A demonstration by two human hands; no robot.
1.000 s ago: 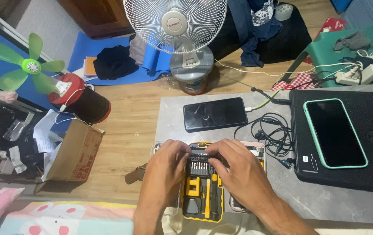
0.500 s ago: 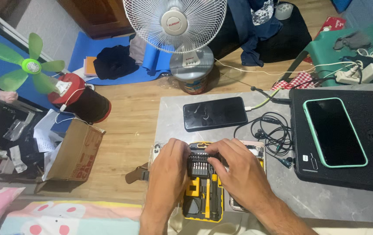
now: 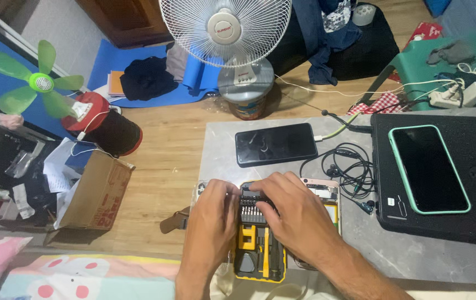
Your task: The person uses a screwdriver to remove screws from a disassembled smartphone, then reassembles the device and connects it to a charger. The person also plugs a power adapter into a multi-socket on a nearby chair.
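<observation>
Head view: left hand (image 3: 211, 222) and right hand (image 3: 299, 214) on yellow screwdriver kit (image 3: 259, 244) at worktop (image 3: 221, 144) front edge. Fingertips over bit row, grip unclear. Likely picking a bit; needs precise pinch.

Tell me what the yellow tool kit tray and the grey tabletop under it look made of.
The yellow-and-black tool kit tray looks like moulded plastic, matte, with shaped recesses for tools. The grey tabletop looks like stone or a stone-patterned laminate: mottled, faintly glossy; which one cannot be told.
</observation>
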